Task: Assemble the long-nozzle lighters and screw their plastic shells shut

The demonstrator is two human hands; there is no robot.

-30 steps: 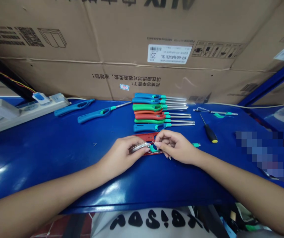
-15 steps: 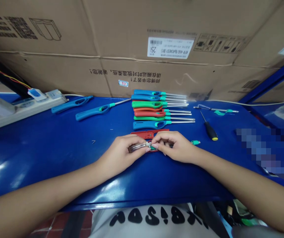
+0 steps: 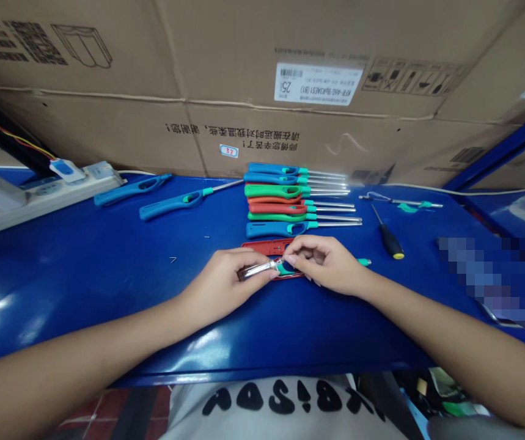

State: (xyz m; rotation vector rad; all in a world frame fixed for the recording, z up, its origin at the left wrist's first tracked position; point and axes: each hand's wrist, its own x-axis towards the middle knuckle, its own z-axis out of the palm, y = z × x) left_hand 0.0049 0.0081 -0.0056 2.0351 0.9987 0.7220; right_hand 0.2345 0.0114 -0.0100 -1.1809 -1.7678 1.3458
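My left hand pinches a short metal lighter tube with its tip pointing right. The tube meets a teal plastic piece, which my right hand grips with its fingertips. Both hands are directly over a red plastic lighter shell, hiding most of it. A small teal-tipped part lies just beyond my right hand. A row of finished-looking utility lighters in blue, green and red lies above the shell.
Two blue lighters lie left of the row, and a screwdriver and a metal rod with teal pieces lie to the right. A power strip sits on the blue bench, with cardboard boxes behind it.
The whole scene sits slightly higher in view as my head shifts. My right hand has moved slightly up and left, and the tube and teal piece show more plainly.
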